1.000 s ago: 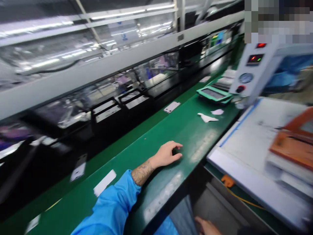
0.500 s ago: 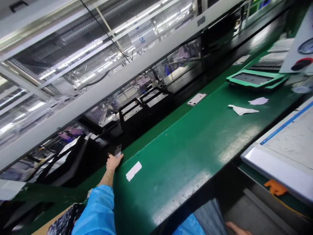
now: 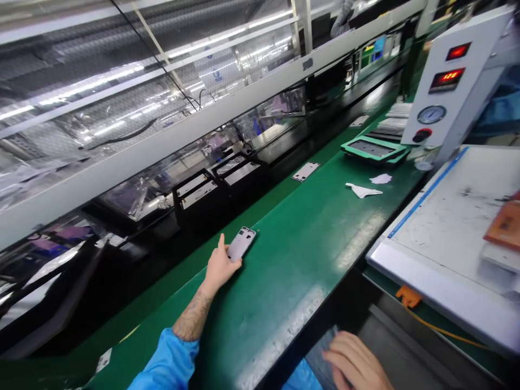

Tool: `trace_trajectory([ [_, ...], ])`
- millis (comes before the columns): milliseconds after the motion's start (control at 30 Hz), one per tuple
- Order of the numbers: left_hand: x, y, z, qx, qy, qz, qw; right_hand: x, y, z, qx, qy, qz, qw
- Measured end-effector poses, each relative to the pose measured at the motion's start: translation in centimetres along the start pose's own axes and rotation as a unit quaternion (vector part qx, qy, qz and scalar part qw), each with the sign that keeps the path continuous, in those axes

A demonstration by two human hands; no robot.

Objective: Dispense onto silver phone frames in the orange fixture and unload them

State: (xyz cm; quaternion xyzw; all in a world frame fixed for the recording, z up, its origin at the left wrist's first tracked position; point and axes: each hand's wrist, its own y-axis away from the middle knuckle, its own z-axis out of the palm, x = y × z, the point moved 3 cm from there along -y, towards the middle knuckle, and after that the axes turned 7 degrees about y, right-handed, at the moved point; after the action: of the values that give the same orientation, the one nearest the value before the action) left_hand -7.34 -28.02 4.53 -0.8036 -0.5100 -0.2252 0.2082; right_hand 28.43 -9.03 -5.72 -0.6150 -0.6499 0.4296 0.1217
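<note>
Pale rail (image 3: 162, 140) crosses diagonally beyond and above the green bench (image 3: 284, 254). White-topped table (image 3: 439, 227) to the right of the bench, blue strip along it. Grey-white control box (image 3: 455, 108) at the bench's far right end, lit red display (image 3: 448, 79) reads 120, round gauge (image 3: 431, 114) below. Black-framed trays (image 3: 197, 190) past the bench's far side, pale pieces in them. Green-framed fixture (image 3: 390, 151) on the bench's far right part, dark plate inside. Right hand (image 3: 357, 360) just off the bench's near edge, low in view, fingers bent and close together; can't tell if it grips anything. Left hand (image 3: 219, 266), blue sleeve (image 3: 173, 355), reaches over the bench to its far edge; partly closed, index finger sticking up free, thumb along the near side of a pale phone panel (image 3: 242, 245), pinching it by its lower end, other fingers mostly hidden. Panel has dark cutouts at its upper end, tilted, over the bench's far edge; contact with the surface unclear. Second phone panel (image 3: 305, 171) lies just beyond the bench's far edge. Two torn scraps, white one (image 3: 363, 190) and pale pinkish one (image 3: 381, 179), on the bench near the fixture.
</note>
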Motion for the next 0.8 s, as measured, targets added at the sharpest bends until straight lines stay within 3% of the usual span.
trace_trajectory([
  [67,1.7,1.1,1.8,-0.021,0.047,0.014,0.999,-1.0,-3.4,0.9,-0.007,0.027,0.019,0.999],
  [167,2.8,2.5,3.0,-0.045,0.136,0.013,0.990,-0.1,-8.1,3.9,-0.083,0.068,0.133,0.985],
  [300,2.4,3.2,3.4,0.009,0.225,-0.007,0.974,2.0,-13.4,6.4,-0.117,0.091,0.260,0.954],
  [400,2.0,2.7,3.8,0.063,0.256,-0.037,0.964,1.8,-16.5,6.6,-0.159,0.108,0.264,0.945],
  [533,2.6,0.5,4.3,0.076,0.290,-0.065,0.952,1.8,-17.9,6.4,-0.245,0.111,0.212,0.939],
  [600,2.7,-1.1,4.8,0.065,0.290,-0.084,0.951,3.4,-17.0,4.5,-0.257,0.109,0.189,0.941],
  [667,2.4,-2.3,5.5,0.038,0.279,-0.102,0.954,5.8,-15.3,-0.2,-0.241,0.094,0.180,0.949],
  [800,2.4,-3.0,7.4,-0.024,0.183,-0.042,0.982,12.1,-10.7,-16.3,-0.136,0.140,0.272,0.942],
])
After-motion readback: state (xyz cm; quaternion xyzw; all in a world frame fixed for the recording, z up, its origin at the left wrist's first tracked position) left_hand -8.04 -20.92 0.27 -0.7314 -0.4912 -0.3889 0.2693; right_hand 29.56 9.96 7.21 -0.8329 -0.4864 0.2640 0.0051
